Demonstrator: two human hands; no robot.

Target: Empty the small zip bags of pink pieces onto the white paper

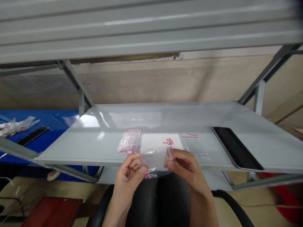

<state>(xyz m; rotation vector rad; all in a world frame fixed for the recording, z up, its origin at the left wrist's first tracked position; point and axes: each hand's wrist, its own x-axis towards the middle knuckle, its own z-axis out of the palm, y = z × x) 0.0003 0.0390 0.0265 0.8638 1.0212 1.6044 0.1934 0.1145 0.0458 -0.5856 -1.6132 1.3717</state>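
Observation:
Between my two hands, over the shelf's front edge, a clear zip bag (155,160) is stretched sideways. My left hand (132,173) pinches its bottom end, where a few small pink pieces (148,175) show. At the other end, my right hand (183,164) grips the bag by its red-lined zip strip. Behind the bag, a white sheet of paper (151,140) carries a loose cluster of small pink pieces (169,141). Left of the paper lies a pile of zip bags (129,142) with pink pieces inside. Flat zip bags (195,147) lie to its right.
A dark-screened tablet (236,148) rests at the right on the grey shelf (201,116). Metal struts (75,82) rise at both sides below an upper shelf (142,28). On the left, a blue table (61,118) holds plastic bags (19,126) and a phone (34,135).

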